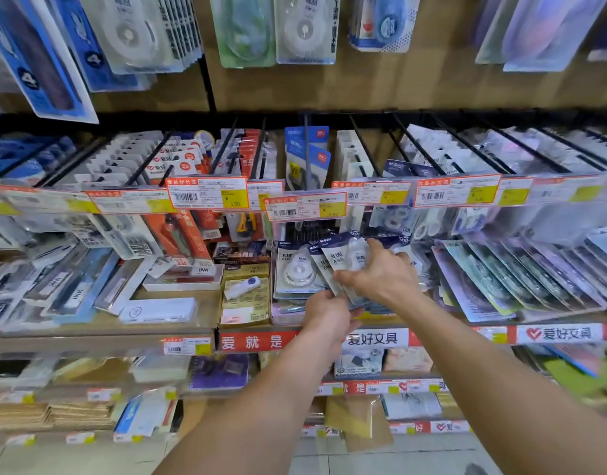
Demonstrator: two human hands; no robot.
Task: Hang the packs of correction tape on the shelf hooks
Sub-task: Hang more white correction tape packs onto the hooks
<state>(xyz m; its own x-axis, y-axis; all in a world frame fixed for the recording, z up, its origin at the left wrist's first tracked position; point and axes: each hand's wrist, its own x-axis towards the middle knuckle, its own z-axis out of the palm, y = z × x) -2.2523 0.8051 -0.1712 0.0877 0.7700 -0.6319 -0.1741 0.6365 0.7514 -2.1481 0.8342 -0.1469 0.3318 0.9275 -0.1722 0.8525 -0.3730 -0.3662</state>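
Head view: we've got both arms reaching fwd to the middle shelf. Our left hand [326,311] grips the bottom edge of a fanned bunch of correction tape packs [343,260], fingers curled under them. Our right hand [381,275] holds the same bunch from the right, thumb across the front, fingers curled round its right edge. The packs stand roughly upright, dark blue headers up. They sit just below a price tag [305,206] w/ a yellow corner, in front of the shelf goods and not on any hook. A loose pack [296,272] of the same tape lies tilted just left of the bunch; touching or not, we can't tell. Black hooks [307,149] run toward us above the tag rail, most loaded w/ carded stationery. Left of the loose pack sits a tan box [245,303] w/ a white item on top. Under our hands runs a red shelf strip [254,341] w/ white characters.
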